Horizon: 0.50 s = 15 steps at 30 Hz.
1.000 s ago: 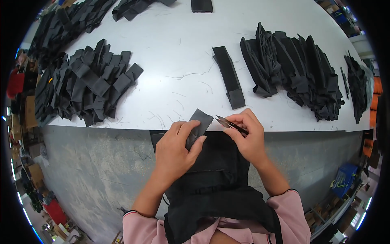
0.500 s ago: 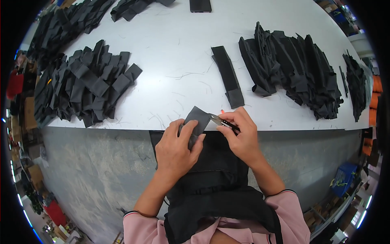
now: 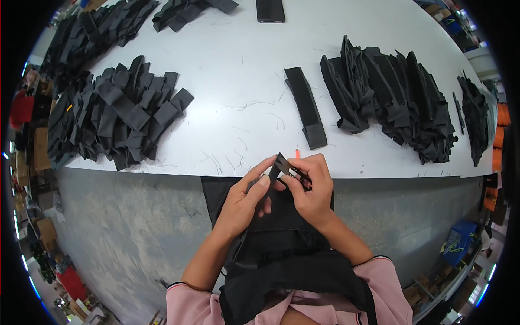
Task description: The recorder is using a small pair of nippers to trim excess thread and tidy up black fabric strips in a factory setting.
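Observation:
Just in front of the table's near edge, my left hand [image 3: 242, 203] pinches a small black fabric strip [image 3: 274, 171], now seen nearly edge-on. My right hand [image 3: 316, 194] is wrapped round thread snips [image 3: 297, 174] with a black handle. Their blades point at the strip's upper end, right beside the left fingertips; whether they touch the cloth I cannot tell. Beyond my right hand, one folded black strip [image 3: 305, 108] lies alone on the white table [image 3: 233, 108]. A small orange-red piece [image 3: 297, 154] shows just past my right fingers.
Black strips are heaped at the left [image 3: 130, 108] and far left [image 3: 97, 32]. A larger pile [image 3: 392, 103] lies to the right, with a narrow bundle [image 3: 475, 119] by the right edge. Loose threads scatter mid-table. A dark phone [image 3: 270, 10] rests at the far side.
My left hand has turned the strip from its flat face to nearly edge-on. Both hands have drawn closer together, with the snips now nearer its end. The view has shifted slightly.

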Motion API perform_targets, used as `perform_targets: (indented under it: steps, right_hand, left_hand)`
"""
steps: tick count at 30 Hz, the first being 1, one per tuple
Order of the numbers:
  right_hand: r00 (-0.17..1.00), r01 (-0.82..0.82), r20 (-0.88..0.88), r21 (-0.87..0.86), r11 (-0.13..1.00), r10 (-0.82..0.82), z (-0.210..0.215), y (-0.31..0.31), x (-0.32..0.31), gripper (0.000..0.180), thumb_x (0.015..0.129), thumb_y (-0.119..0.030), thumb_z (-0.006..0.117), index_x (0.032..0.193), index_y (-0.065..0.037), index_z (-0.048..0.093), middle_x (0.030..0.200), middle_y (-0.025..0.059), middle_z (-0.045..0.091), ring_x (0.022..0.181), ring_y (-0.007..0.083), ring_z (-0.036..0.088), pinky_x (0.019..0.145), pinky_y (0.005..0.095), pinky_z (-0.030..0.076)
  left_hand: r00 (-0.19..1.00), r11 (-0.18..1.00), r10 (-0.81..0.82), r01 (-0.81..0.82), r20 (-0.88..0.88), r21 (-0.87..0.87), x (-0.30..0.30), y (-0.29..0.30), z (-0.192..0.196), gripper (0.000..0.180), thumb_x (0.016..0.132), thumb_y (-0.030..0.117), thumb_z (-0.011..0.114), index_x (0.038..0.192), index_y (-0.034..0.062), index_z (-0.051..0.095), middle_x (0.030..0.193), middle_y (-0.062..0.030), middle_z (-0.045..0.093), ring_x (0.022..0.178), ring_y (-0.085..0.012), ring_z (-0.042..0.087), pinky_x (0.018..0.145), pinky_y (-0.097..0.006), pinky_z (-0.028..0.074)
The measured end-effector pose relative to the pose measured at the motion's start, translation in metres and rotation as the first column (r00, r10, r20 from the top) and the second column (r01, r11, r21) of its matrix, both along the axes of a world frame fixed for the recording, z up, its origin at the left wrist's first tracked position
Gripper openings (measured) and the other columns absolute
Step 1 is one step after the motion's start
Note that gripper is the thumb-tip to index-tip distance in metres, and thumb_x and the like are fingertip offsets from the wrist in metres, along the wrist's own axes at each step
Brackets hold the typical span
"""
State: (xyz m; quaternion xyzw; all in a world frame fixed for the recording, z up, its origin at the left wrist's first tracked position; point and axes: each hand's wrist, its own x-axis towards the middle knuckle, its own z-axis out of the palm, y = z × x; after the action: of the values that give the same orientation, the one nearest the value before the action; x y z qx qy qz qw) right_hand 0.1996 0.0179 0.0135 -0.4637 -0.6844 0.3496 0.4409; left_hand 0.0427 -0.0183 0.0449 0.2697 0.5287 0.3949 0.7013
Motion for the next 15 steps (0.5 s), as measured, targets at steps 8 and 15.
perform_targets:
  steps: [8, 15]
  right_hand:
    - [0.991, 0.044, -0.121, -0.151, 0.988, -0.062, -0.005, -0.002, 0.001, 0.019, 0.077, 0.002, 0.066, 0.095, -0.001, 0.06, 0.081, 0.0064, 0.049, 0.062, 0.0122, 0.052, 0.053, 0.0229, 0.043]
    - [0.883, -0.179, -0.444, -0.622, 0.763, -0.155, -0.001, 0.009, 0.008, 0.024, 0.081, 0.003, 0.061, 0.103, -0.002, 0.056, 0.08, 0.0012, 0.05, 0.063, 0.0038, 0.047, 0.056, 0.0171, 0.038]
  left_hand:
    - [0.999, 0.999, 0.022, -0.021, 0.025, -0.025, 0.003, -0.002, -0.002, 0.044, 0.096, 0.026, 0.045, 0.138, 0.0115, 0.042, 0.094, -0.0052, 0.064, 0.06, -0.0058, 0.049, 0.052, -0.018, 0.039]
    - [0.69, 0.816, 0.23, 0.247, -0.686, 0.522, 0.007, -0.003, -0.015, 0.047, 0.087, 0.017, 0.059, 0.132, 0.009, 0.048, 0.097, -0.0115, 0.06, 0.072, -0.02, 0.059, 0.059, -0.027, 0.047]
